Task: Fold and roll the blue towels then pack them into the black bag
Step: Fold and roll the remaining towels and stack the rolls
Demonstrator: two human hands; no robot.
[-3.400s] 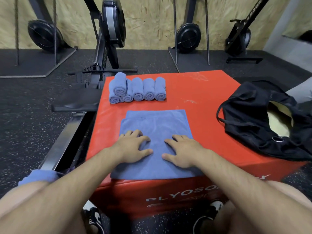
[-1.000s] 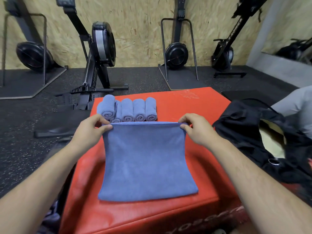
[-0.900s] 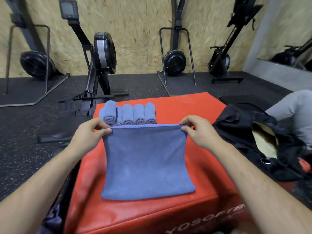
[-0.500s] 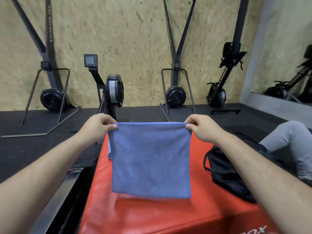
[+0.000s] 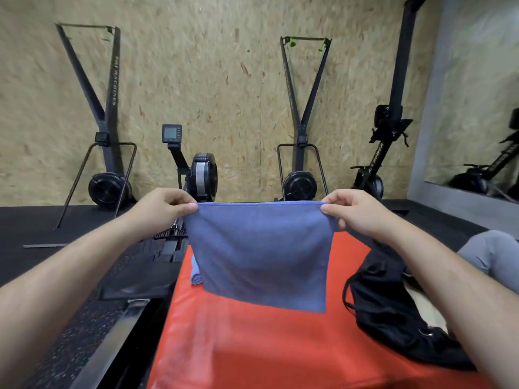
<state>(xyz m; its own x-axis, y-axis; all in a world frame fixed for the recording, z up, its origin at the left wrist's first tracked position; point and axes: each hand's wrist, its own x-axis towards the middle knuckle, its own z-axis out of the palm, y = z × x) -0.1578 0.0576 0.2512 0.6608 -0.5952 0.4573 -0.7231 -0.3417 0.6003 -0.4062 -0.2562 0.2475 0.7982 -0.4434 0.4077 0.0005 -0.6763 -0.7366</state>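
The left hand and right hand are each pinching a top corner of the blue towel, which is hanging limp above the red padded box, evidently handling as soft, light cloth.

Soft, even indoor light, fairly bright on the chipboard wall, and no hard glare anywhere. The blue towel drops a faint, soft-edged shadow on the red box below it. The wide-angle bend is strong: the upright black frames lean inward, and the forearms balloon toward the bottom corners. A slight motion smear softens everything, wall grain included. The dark floor swallows detail, and its speckle blurs low on the left.
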